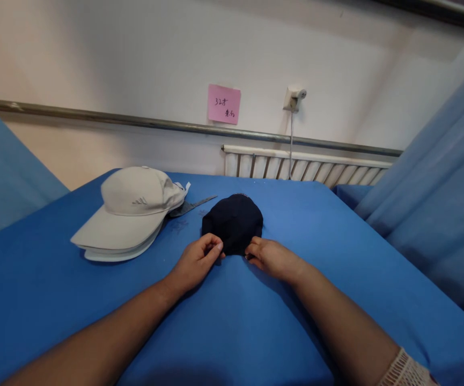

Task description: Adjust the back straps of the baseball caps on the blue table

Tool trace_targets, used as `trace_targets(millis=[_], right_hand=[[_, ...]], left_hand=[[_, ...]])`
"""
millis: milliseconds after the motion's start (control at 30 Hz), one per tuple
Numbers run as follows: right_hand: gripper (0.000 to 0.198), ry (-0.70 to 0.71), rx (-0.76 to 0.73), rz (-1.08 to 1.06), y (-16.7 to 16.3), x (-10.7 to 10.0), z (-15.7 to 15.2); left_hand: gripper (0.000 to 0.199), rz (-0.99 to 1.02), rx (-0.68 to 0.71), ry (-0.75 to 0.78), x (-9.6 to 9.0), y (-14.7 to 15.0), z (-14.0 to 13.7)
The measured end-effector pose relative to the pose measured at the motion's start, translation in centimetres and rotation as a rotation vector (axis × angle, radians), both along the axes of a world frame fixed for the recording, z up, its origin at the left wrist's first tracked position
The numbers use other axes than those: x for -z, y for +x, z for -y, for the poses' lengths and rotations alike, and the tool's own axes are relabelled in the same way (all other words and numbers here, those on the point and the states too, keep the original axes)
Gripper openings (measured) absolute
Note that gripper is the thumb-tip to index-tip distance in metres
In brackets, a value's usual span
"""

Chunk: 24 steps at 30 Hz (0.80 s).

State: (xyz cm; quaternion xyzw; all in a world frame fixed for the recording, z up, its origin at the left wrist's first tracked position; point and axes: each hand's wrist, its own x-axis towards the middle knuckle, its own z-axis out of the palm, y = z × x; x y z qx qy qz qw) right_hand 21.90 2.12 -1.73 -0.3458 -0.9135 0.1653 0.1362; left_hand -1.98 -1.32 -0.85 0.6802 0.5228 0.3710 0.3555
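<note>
A black cap [234, 220] lies on the blue-covered table, its rounded crown toward the wall. My left hand [201, 258] pinches the cap's near left edge between thumb and fingers. At the near right edge, my right hand [270, 258] has its fingers curled and closed on the fabric. Which part of the cap faces down cannot be seen. To the left sits a stack of pale beige caps [135, 201], brims pointing left toward me, with a grey strap or piece of fabric [193, 205] sticking out behind.
The blue cover [232, 332] spreads over the table up to the wall. Behind stand a white radiator [264, 165] and a metal rail [155, 123]. A pink note [224, 104] and a socket with a plug [293, 100] are on the wall. Blue curtains [436, 177] hang at both sides.
</note>
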Motion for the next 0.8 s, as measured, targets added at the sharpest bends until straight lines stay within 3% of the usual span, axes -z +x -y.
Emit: trace_targets(millis=[200, 400, 567, 800], right_hand=[[0.013, 0.055, 0.009, -0.317, 0.1, 0.2, -0.2], [0.015, 0.176, -0.023, -0.513, -0.7, -0.1, 0.9], [0.014, 0.219, -0.001, -0.558, -0.9, 0.1, 1.1], [0.011, 0.263, -0.009, -0.449, -0.9, -0.1, 1.3]], left_hand=[[0.024, -0.045, -0.057, 0.049, -0.5, 0.2, 0.5], [0.026, 0.188, 0.011, -0.113, -1.5, 1.0, 1.2], [0.032, 0.309, 0.008, -0.219, -1.3, 0.9, 1.4], [0.030, 0.203, 0.060, -0.239, -1.0, 0.8, 1.3]])
